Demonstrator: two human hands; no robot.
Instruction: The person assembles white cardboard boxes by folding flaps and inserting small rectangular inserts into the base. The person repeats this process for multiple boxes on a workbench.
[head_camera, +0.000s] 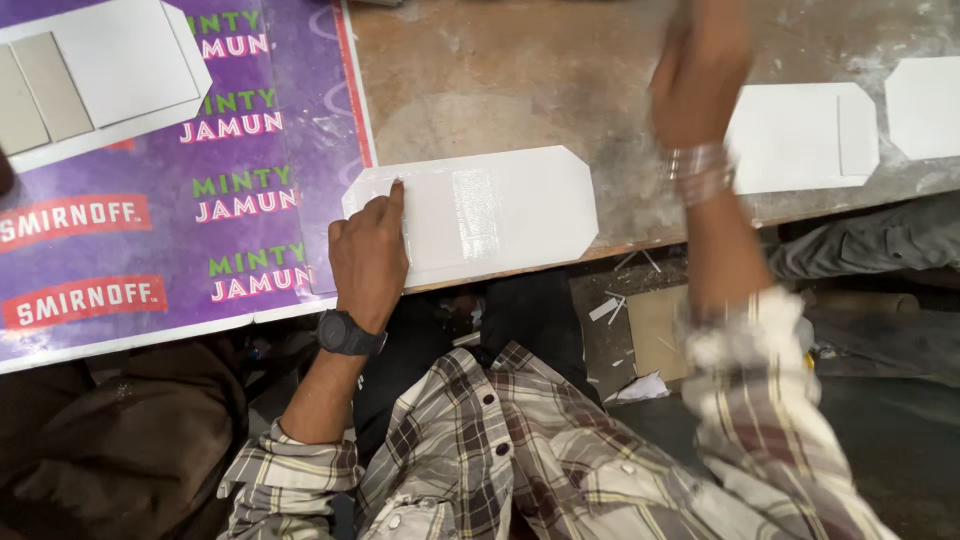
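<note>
- Two bare hands work over a worn brown table (480, 90) in the head view, which is the only view.
- At the centre lies a white card (500, 212) with clipped corners, flat on the table and reaching its near edge.
- A shiny strip of clear tape (476, 212) crosses the card from 12 to 6 o'clock, near its middle.
- From the card's 8 o'clock side the left hand (368, 258) lies on it; the forefinger (394, 198) points toward 12 o'clock and presses the card's left part, the other fingers curled under. Its grip holds nothing: it only pins the card down.
- A dark watch (348, 334) sits on the left wrist, above a plaid sleeve (290, 465).
- Up at 1 o'clock from the card the right hand (700, 75) is raised above the table, blurred; whether its grip is wide, narrow or around something I cannot tell.
- Silver bangles (698, 172) ring the right wrist.
- Just beyond that hand at 3 o'clock lies a second white card (790, 140), with a third card (925, 105) beside it at the picture's right edge.
- Over at 9 o'clock from the centre card a purple printed sheet (250, 180) covers the table's left part, its edge just beside the card.
- On that sheet at 10 o'clock rests another white card (120, 60) with two grey panels (40, 90) on it.
</note>
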